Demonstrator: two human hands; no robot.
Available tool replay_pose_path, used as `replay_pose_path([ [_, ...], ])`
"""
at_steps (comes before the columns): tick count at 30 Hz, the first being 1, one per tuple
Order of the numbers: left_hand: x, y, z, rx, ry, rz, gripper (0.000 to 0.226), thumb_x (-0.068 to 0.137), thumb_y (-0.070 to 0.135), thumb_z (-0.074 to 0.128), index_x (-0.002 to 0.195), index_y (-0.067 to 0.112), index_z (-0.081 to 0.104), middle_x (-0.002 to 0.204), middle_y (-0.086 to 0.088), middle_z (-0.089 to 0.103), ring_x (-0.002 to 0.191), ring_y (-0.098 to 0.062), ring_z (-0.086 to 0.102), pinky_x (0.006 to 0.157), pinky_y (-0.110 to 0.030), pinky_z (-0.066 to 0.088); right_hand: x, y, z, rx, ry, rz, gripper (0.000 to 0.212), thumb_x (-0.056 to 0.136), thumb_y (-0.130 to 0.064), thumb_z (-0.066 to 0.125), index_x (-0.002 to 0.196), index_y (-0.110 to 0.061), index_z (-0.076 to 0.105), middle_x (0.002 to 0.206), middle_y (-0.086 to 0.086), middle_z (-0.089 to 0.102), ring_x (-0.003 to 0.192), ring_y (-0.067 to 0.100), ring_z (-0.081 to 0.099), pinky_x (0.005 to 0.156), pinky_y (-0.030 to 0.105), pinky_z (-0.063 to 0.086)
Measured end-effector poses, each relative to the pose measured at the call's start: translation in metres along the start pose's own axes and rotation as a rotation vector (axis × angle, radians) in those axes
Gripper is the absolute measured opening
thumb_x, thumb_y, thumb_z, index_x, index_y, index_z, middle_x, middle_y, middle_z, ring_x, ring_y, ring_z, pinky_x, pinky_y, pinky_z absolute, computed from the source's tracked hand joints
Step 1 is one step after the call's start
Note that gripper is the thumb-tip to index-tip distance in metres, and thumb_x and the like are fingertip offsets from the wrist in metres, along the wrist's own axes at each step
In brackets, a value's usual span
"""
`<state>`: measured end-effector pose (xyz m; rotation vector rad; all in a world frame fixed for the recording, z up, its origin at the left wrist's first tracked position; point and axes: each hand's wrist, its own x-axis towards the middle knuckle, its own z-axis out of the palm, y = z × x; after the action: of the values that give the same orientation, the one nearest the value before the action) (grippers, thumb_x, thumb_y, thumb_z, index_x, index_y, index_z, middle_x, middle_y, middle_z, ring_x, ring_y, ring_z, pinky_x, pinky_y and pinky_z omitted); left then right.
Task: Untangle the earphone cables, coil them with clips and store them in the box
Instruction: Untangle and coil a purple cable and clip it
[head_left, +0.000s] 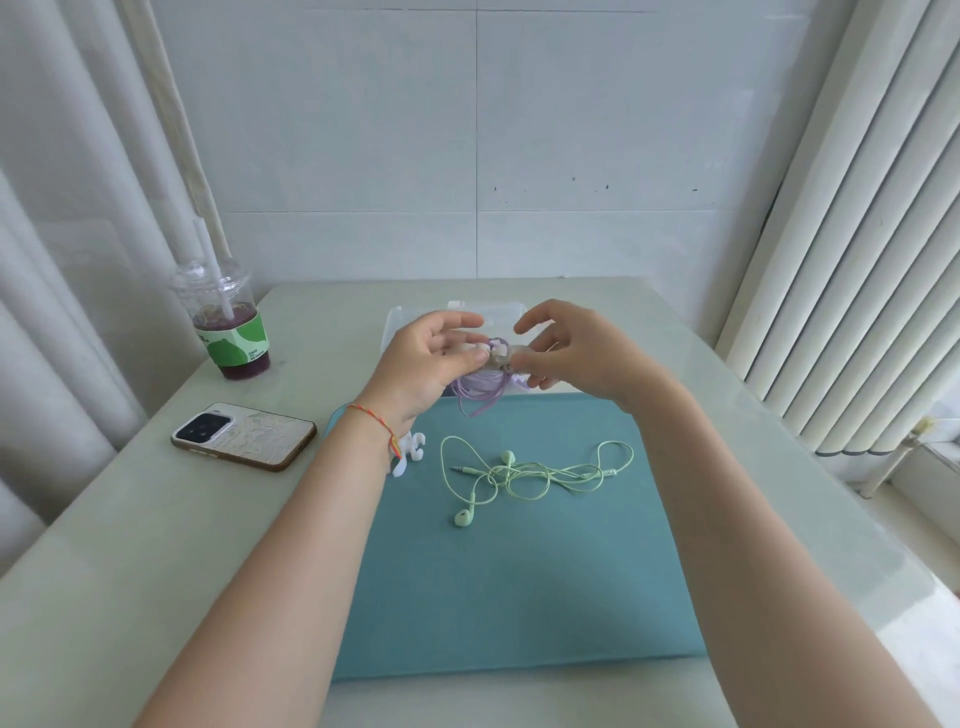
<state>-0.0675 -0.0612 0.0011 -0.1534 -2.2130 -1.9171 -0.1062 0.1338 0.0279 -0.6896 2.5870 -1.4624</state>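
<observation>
pale glossy tiles back a smooth, off-white table (156, 545), with pleated white curtains to either side. one rectangular teal fabric mat (519, 587) with a fine weave lies on the table and serves as the landmark. above its far edge both hands are raised close together: the left hand (426, 364) and the right hand (576, 353) each pinch at a small translucent clip (501, 356) around a coiled purple earphone cable (478, 397), whose loops hang down toward the mat's far edge; the other fingers are spread loose. behind the hands, beyond the mat, sits one clear plastic box (415, 317), mostly hidden. on the mat's middle lies one mint-green earphone set (524, 475), thin and tangled in loops, with two rounded buds. one white hooked clip (408, 452) rests at the mat's left edge. left of the mat lie one phone (244, 434), face down in a pale patterned case, and farther back one clear domed cup (228, 322) of dark purple drink with a white straw.
</observation>
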Motion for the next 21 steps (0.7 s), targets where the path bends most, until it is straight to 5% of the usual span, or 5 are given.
replay_pose_path([
  [4,-0.007,0.005,-0.005,-0.047,-0.019,-0.035,0.029,0.088,0.002,0.066,0.113,0.016,0.064,0.112,-0.01,0.07,0.098,-0.019,0.066,0.089,-0.026,0.051,-0.005,-0.009,0.004,-0.109,-0.074,-0.013,0.044,0.066,-0.051,0.075,0.092,-0.017,0.065,0.076,0.005,0.074,0.071,0.02,0.07,0.083,0.048,0.056],
  [11,-0.02,0.024,-0.021,-0.058,-0.33,-0.121,0.039,0.078,0.013,0.07,0.116,0.013,0.064,0.111,-0.007,0.07,0.103,-0.019,0.065,0.097,-0.032,0.05,-0.023,-0.022,-0.012,0.054,-0.28,0.015,0.024,0.084,-0.014,0.074,0.102,-0.001,0.064,0.093,0.016,0.07,0.077,0.019,0.066,0.08,0.032,0.057],
  [21,-0.03,0.043,-0.013,-0.061,-0.503,-0.081,0.037,0.081,0.007,0.051,0.115,0.004,0.067,0.112,-0.015,0.069,0.107,-0.021,0.063,0.1,-0.036,0.047,-0.037,-0.017,-0.015,0.444,-0.308,0.004,0.02,0.087,-0.009,0.065,0.105,-0.003,0.059,0.09,0.014,0.065,0.077,0.026,0.061,0.078,0.034,0.053],
])
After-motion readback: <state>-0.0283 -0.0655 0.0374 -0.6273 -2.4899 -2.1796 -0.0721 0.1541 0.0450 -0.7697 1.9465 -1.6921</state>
